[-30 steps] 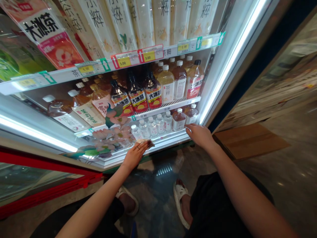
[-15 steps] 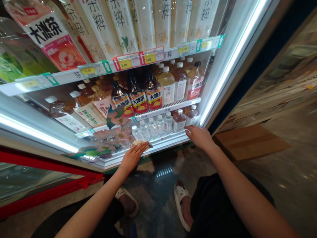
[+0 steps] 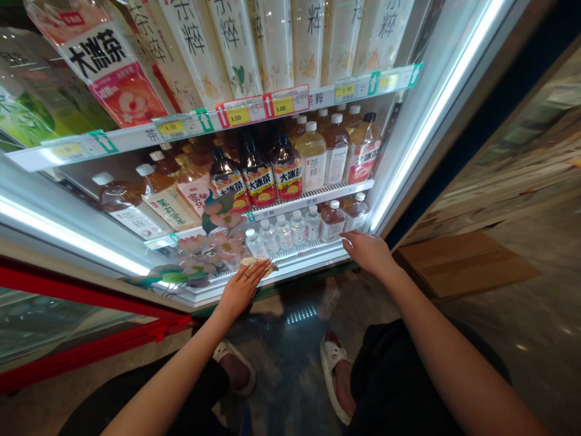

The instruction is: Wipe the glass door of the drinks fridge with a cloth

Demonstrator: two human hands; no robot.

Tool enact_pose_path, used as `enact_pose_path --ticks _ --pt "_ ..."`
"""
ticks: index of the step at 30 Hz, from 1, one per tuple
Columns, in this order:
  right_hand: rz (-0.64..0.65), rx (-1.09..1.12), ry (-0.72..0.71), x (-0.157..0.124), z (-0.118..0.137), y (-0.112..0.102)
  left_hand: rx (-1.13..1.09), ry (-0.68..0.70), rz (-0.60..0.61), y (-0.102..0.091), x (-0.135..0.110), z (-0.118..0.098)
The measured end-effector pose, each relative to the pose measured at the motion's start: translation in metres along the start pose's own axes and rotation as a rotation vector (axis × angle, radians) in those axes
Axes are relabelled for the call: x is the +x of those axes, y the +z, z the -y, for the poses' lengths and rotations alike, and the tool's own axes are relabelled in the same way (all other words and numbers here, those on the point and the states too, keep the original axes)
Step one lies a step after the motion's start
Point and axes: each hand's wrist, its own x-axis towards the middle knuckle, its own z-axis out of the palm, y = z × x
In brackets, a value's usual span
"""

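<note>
My left hand [image 3: 241,289] presses a crumpled pale cloth [image 3: 256,263] against the lower front of a lit drinks fridge, the fingers laid over it. A ring shows on one finger. Further right, my right hand [image 3: 365,249] rests by the fridge's bottom frame [image 3: 313,259], below the dark-drink bottles, with nothing visible in it and its fingers loosely bent. Small clear bottles [image 3: 284,233] stand behind the front between the two hands. Flower decals [image 3: 200,257] lie on the glass left of the cloth.
Shelves above hold bottled teas [image 3: 261,175] and larger bottles [image 3: 193,42], with price tags [image 3: 238,116] along the edge. A flat cardboard piece [image 3: 472,263] lies on the floor at right. A red-framed unit [image 3: 82,339] stands at left. My feet in pale clogs are below.
The view has shifted slightly, so the fridge appears a little further right. Both hands keep nearly the same places, the left still on the cloth.
</note>
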Motion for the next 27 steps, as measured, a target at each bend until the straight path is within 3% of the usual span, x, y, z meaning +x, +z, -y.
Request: enact_pose_path --ticks 11,17,22,27 --pt "-0.013 0.009 0.003 0.001 0.0 0.001 0.028 0.008 -0.021 0.01 -0.004 0.001" --pt "-0.019 0.015 -0.003 0.002 -0.002 0.003 0.014 0.013 0.008 0.002 -0.003 0.004" --pt "-0.031 0.014 -0.011 0.003 -0.005 0.005 0.013 -0.037 0.02 -0.011 0.007 -0.002" --pt "-0.033 0.01 -0.007 0.005 -0.004 0.007 -0.001 0.025 0.046 -0.001 0.018 -0.004"
